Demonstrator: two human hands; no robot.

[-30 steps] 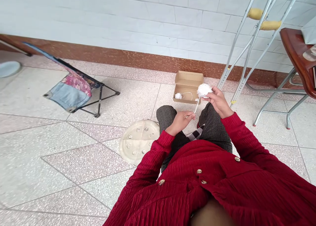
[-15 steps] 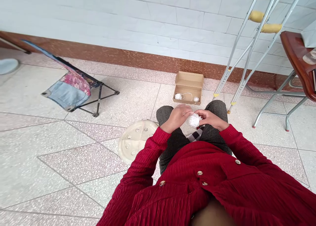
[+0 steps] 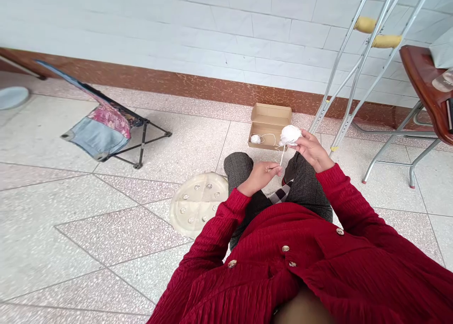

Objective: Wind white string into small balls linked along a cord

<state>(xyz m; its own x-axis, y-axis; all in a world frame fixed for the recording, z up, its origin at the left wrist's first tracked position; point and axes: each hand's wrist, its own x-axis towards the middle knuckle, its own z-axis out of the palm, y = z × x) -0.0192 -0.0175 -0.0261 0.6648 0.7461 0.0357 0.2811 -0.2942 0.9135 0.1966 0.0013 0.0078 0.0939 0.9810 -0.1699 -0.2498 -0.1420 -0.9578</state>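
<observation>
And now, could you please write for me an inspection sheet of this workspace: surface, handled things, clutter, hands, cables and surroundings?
Surface: speckled, pale and pinkish tiled floor.
Handled things: round white yarn ball with thin white strand; open brown cardboard box, another white ball inside.
Clutter: flat round cream-coloured mat near the left knee.
Hands: right hand holds the yarn ball; left hand pinches the strand below it.
Cables: nothing seen that is clearly one.
Surroundings: black-framed folding chair with blue and pink fabric; silver metal crutches with yellow grips; white tiled wall.
</observation>
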